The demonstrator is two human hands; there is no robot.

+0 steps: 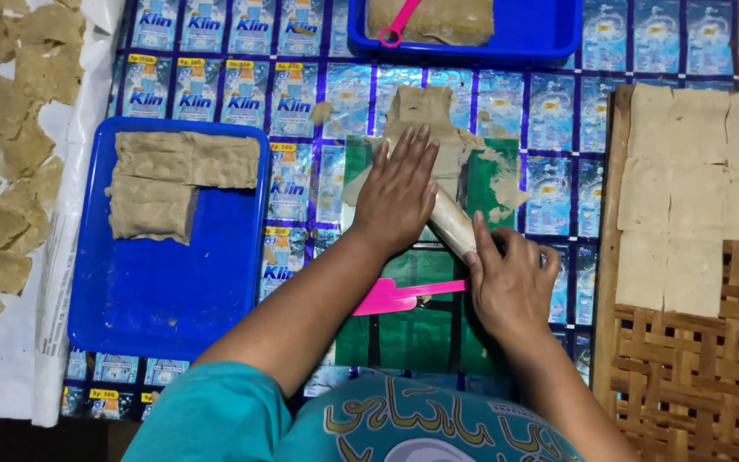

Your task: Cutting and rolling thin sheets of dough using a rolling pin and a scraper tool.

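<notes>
Two blue trays sit on the counter (pixel 549 111), which is covered in shiny printed packet sheeting. At the far left edge, thin brown pieces (pixel 2 162) lie spread on a white sheet (pixel 10 368). Just beside it, the nearer blue tray (pixel 173 291) holds a slab of brown dough (pixel 173 184) in its upper part, with the lower half of the tray bare. Between this tray and the green plastic sheet (pixel 412 329) runs a narrow strip of bare sheeting.

On the green sheet, the left hand (pixel 399 192) lies flat with fingers spread, pressing on a dough roll (pixel 452 224) and the flattened dough (pixel 425 115) above it. A pink scraper (pixel 391 297) lies below, between the two forearms. The right hand (pixel 511 278) is curled around the lower end of the dough roll.

At the top edge, the second blue tray (pixel 540 30) holds more dough and a pink spoon (pixel 399 21). At the right, pale dough squares (pixel 694 180) lie close together on a woven mat (pixel 694 385), whose lower part is bare.
</notes>
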